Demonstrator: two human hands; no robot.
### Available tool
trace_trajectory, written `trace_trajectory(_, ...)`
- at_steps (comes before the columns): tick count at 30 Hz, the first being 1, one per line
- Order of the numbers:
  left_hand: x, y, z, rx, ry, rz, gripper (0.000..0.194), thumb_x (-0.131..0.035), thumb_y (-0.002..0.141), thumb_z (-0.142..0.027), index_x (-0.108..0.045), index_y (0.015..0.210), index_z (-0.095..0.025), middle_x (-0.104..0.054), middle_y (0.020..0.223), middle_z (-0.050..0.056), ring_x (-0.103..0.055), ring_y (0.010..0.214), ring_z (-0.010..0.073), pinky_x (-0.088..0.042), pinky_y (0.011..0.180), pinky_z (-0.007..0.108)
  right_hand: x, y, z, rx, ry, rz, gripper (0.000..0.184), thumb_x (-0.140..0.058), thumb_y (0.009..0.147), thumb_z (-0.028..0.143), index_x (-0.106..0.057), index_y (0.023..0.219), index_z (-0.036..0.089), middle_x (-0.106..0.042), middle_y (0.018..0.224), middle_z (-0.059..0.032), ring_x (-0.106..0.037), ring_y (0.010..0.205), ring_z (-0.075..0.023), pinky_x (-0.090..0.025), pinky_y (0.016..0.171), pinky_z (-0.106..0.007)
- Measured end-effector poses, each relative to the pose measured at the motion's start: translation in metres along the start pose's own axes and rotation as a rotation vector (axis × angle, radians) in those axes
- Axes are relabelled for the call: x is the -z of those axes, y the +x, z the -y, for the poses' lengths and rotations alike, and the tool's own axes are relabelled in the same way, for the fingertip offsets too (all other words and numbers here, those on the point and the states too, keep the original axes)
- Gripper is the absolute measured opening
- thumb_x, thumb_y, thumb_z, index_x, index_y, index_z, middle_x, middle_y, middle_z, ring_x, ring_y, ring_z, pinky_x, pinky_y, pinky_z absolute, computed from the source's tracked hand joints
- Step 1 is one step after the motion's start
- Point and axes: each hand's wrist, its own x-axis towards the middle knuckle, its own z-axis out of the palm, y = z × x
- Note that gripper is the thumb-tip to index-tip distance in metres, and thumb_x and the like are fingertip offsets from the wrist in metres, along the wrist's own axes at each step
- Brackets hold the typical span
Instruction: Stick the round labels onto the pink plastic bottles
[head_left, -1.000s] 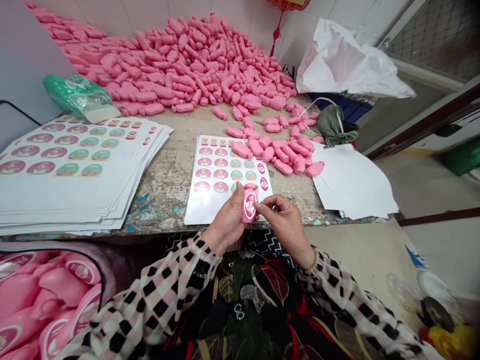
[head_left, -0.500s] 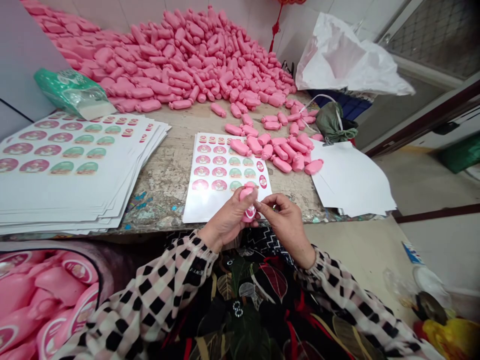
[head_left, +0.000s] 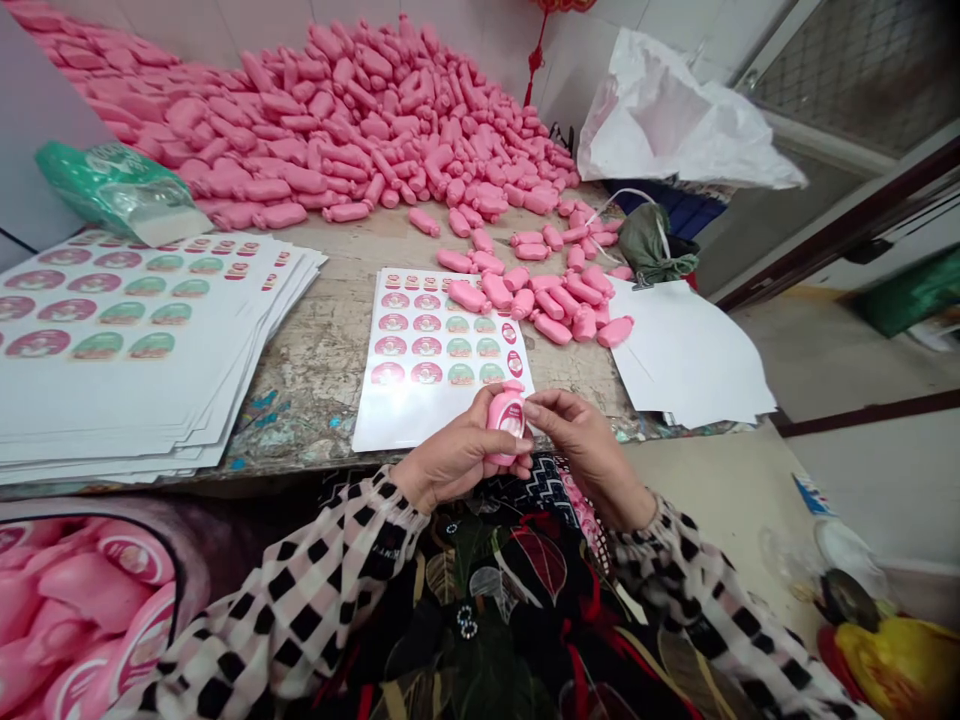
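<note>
My left hand is wrapped around a small pink bottle, its thumb across the front. An oval pink-and-white sticker shows on the bottle's face, partly covered by the thumb. Close against the bottle's right side, my right hand is closed, thumb and forefinger together at the sticker's edge. What those fingertips hold, if anything, is too small to make out. Just beyond my hands lies a sheet of pink and green stickers, with several loose pink bottles at its right and upper edge.
A large heap of pink bottles fills the table's back. Stacked sticker sheets lie left, under a green plastic bag. White sheets lie right. Labelled bottles fill a container at lower left.
The bottle has turned so that its sticker faces up more plainly. My left thumb has shifted lower across it, and my right fingertips are now at the sticker's upper right edge.
</note>
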Motion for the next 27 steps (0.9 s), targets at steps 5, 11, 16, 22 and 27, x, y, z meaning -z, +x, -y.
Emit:
trace_trajectory(5,-0.007,0.003,0.012,0.022,0.027,0.015,0.075,-0.065,0.06,-0.001,-0.027,0.118,-0.03,-0.052,0.083,-0.003,-0.058,0.069,0.0112,-0.051,0.068,0.032,-0.016,-0.011,-0.014,-0.183,0.224,0.104,0.026,-0.073,0.066,0.036,-0.06,0.079,0.018,-0.055,0.053,0.0051,-0.042,0.037,-0.0073,-0.033,0.035,-0.02)
trace_trajectory(11,-0.01,0.012,0.03,0.111,0.475,-0.029,0.079,-0.059,0.064,-0.007,-0.022,0.131,-0.026,-0.052,0.065,-0.006,-0.056,0.05,0.0119,-0.05,0.056,0.031,0.005,-0.019,-0.014,-0.188,0.383,0.008,0.031,-0.075,0.066,0.029,-0.06,0.091,0.019,-0.061,0.072,0.0027,-0.053,0.056,-0.0074,-0.042,0.051,-0.019)
trace_trajectory(16,-0.007,0.014,0.033,0.153,0.629,0.064,0.061,-0.055,0.074,-0.022,-0.036,0.132,-0.02,-0.052,0.065,-0.004,-0.057,0.055,0.0124,-0.048,0.056,0.027,0.068,-0.031,-0.03,-0.119,0.111,-0.16,0.039,-0.074,0.066,0.034,-0.06,0.1,0.022,-0.064,0.082,0.0013,-0.057,0.067,-0.0105,-0.046,0.064,-0.023)
trace_trajectory(22,0.004,0.021,0.018,-0.068,0.604,-0.179,0.044,-0.053,0.077,-0.032,-0.049,0.119,-0.019,-0.052,0.067,-0.004,-0.052,0.052,0.0092,-0.045,0.056,0.025,0.133,-0.056,-0.127,-0.329,-0.531,-0.148,0.04,-0.064,0.067,0.049,-0.061,0.088,0.015,-0.065,0.073,-0.0045,-0.059,0.066,-0.0198,-0.045,0.063,-0.032)
trace_trajectory(27,0.018,0.024,0.009,-0.201,0.69,-0.381,0.037,-0.053,0.078,-0.034,-0.054,0.112,-0.019,-0.052,0.065,-0.004,-0.049,0.054,0.0092,-0.043,0.055,0.023,0.147,-0.053,-0.148,-0.343,-1.041,-0.118,0.039,-0.062,0.07,0.041,-0.065,0.098,0.015,-0.064,0.099,-0.013,-0.06,0.089,-0.0264,-0.043,0.076,-0.035)
